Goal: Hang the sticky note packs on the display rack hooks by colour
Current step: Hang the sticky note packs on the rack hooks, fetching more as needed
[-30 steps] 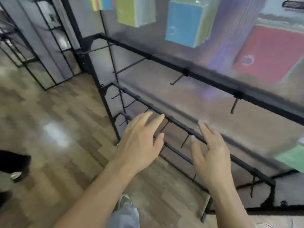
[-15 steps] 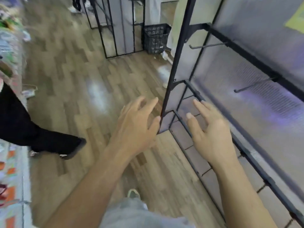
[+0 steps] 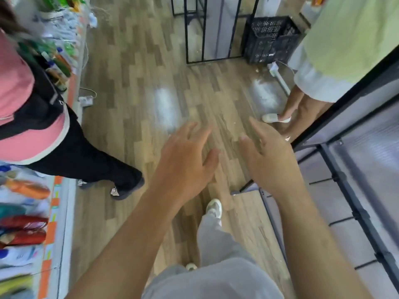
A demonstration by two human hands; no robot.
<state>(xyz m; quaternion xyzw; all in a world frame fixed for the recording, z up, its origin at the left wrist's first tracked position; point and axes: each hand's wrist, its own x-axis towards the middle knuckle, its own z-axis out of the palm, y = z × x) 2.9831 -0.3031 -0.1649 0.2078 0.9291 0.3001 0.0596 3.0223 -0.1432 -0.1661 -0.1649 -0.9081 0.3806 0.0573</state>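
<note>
While both sets of fingers are spread and grasp nothing, the left hand [image 3: 185,162] and right hand [image 3: 272,160] hang side by side over the wooden floor [image 3: 138,87], just left of the display rack [image 3: 345,186].

No sticky note pack shows anywhere in view, so where the packs are cannot be told; the stretch of rack seen here (black bars over pale panels) is bare. Left of the rack and below the hands come the wearer's grey trousers [image 3: 216,238] and a pale shoe [image 3: 214,208]. Farther left of the rack stands a person in pink and black [image 3: 71,152] beside a shelf of goods [image 3: 23,212]. Beyond the rack's far end stand a person in a light green top [image 3: 345,39] and a black crate [image 3: 269,37].
</note>
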